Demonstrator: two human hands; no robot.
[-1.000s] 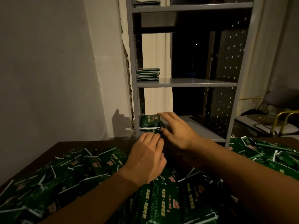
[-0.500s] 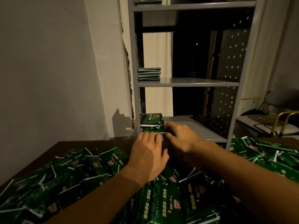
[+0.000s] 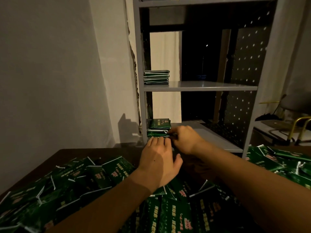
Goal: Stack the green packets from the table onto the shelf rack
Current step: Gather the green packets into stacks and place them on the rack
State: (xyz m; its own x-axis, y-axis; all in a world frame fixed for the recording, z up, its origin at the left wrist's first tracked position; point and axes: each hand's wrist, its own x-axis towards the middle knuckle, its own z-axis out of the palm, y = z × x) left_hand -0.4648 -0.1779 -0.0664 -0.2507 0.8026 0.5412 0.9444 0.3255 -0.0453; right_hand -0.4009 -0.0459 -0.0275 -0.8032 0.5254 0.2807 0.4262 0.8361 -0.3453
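Packets (image 3: 94,187) heaped on table (image 3: 70,154), both hands (image 3: 159,163) seemingly pinching low shelf stack (image 3: 159,127), chair (image 3: 297,121) right.

Two hands (image 3: 159,163), three shelves (image 3: 200,88) – two packet stacks (image 3: 156,77)

packets (image 3: 94,180): dark green, white edges, red-gold print | rack (image 3: 200,88): grey | table (image 3: 55,158): dark brown

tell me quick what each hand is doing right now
Left hand: open, straight fingers against the front of the low stack of flat green foil packets.
Right hand: fingers curled at the stack's right edge; grip cannot be told.
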